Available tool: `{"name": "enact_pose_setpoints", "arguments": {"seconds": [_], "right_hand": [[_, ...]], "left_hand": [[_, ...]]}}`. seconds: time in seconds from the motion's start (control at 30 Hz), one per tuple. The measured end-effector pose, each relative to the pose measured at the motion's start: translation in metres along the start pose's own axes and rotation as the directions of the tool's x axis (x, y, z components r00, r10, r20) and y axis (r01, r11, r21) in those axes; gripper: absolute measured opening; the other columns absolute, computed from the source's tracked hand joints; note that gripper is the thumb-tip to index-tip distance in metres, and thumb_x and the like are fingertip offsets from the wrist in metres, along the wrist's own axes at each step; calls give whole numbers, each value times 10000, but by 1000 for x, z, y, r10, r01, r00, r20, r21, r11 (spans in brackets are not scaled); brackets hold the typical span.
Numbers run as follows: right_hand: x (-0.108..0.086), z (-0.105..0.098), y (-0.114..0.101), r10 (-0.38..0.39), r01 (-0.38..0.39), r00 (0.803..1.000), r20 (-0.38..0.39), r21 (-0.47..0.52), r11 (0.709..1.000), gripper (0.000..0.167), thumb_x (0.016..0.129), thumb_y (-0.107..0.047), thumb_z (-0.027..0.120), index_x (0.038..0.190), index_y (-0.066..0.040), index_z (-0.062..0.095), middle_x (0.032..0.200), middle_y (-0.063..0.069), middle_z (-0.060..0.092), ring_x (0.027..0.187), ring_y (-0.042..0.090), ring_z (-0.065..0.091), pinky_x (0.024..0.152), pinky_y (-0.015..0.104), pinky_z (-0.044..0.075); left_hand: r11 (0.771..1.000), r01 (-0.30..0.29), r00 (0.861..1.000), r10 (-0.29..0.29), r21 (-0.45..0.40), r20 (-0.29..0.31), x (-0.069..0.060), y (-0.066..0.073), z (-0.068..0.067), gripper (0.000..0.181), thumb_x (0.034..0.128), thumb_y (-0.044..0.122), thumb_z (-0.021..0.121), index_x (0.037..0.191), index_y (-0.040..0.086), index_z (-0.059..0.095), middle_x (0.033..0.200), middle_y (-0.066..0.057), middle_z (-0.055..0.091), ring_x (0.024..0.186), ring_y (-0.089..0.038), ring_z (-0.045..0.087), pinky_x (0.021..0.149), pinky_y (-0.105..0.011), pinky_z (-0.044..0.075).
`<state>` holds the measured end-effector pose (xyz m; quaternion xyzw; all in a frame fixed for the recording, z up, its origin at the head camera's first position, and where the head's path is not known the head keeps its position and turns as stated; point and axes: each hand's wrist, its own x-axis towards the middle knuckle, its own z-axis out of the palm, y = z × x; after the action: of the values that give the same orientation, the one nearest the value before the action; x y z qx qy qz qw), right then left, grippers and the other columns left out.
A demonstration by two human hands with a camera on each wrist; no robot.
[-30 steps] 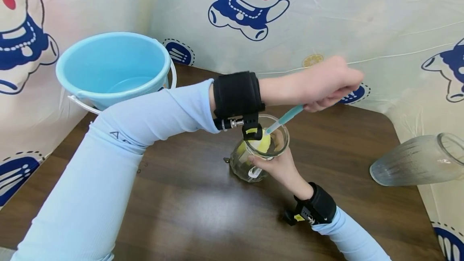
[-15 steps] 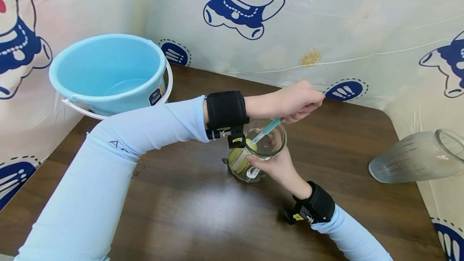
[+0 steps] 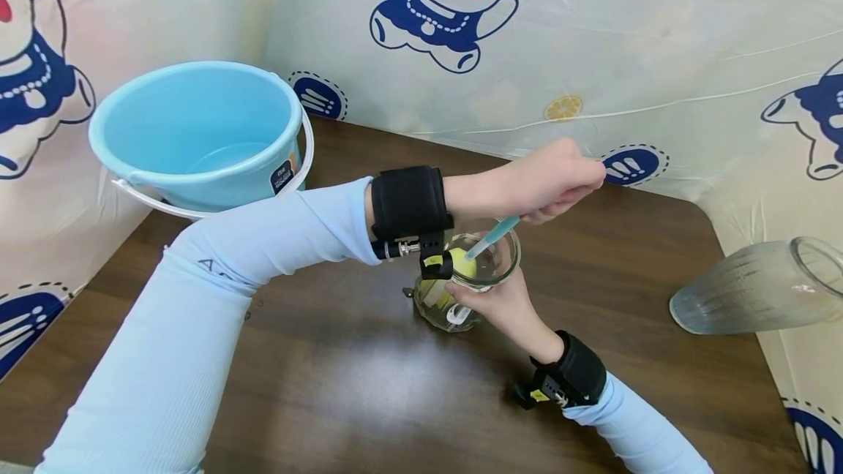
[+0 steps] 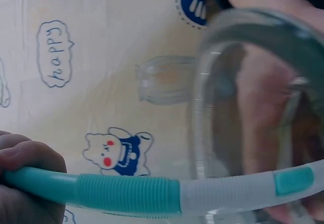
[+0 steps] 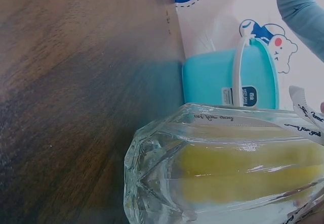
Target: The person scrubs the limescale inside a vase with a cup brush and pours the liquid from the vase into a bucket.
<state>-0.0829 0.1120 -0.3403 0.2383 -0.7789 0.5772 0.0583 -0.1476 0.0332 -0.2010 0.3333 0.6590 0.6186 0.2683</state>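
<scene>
My left hand (image 3: 549,180) grips the teal end of a bottle brush (image 3: 495,235) above a clear glass vase (image 3: 443,313). In the left wrist view the brush's teal and white handle (image 4: 129,194) runs from the curled fingers across the vase mouth. Its yellow sponge head (image 5: 248,173) sits inside the glass, seen through the wall in the right wrist view. My right hand (image 3: 503,306) holds the vase just below its rim, thumb on the near side and fingers behind. The vase is tilted on the table. My left wrist strap covers part of its rim.
A light blue bucket (image 3: 197,119) with a white handle stands at the back left of the brown wooden table (image 3: 369,401). A second glass vase (image 3: 737,291) is at the right edge. Behind hangs a cartoon-printed curtain (image 3: 632,28).
From one second ago my left hand came down and left, sending the sponge deeper into the vase; since then it has risen slightly right. My right hand keeps its hold.
</scene>
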Motion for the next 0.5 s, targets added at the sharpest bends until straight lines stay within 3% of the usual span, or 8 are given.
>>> {"name": "enact_pose_setpoints", "arguments": {"seconds": [0.1,0.23,0.33,0.5], "right_hand": [[0,1,-1,22,-22,1000,-1,-5,1000,631,641,86,731,1170,114,387,1124,260,474,1037,289,450,881,377,372],[-1,0,-1,60,-60,998,-3,-27,998,640,642,74,741,1173,104,386,1092,225,489,975,172,457,859,288,369],[-2,0,0,38,-38,999,0,-17,999,638,631,89,747,1161,106,394,1026,192,525,897,98,486,793,211,404],[-3,0,4,-3,2,1000,22,39,999,616,621,144,731,1149,91,417,998,159,554,902,62,522,805,226,445]], "left_hand": [[998,-48,999,48,-36,-3,-1,11,-3,469,913,35,301,449,90,255,402,2,218,324,-131,180,347,-241,155],[994,-90,996,89,-61,-16,-2,24,-10,456,906,37,294,455,86,251,399,-7,210,326,-153,175,344,-263,149],[993,-86,996,82,-78,-45,2,33,-17,450,900,50,295,454,83,245,388,-13,202,332,-172,165,345,-283,147],[984,-108,991,95,-140,-96,7,46,-31,444,906,78,296,467,76,231,385,-20,184,349,-193,132,348,-306,137]]}}
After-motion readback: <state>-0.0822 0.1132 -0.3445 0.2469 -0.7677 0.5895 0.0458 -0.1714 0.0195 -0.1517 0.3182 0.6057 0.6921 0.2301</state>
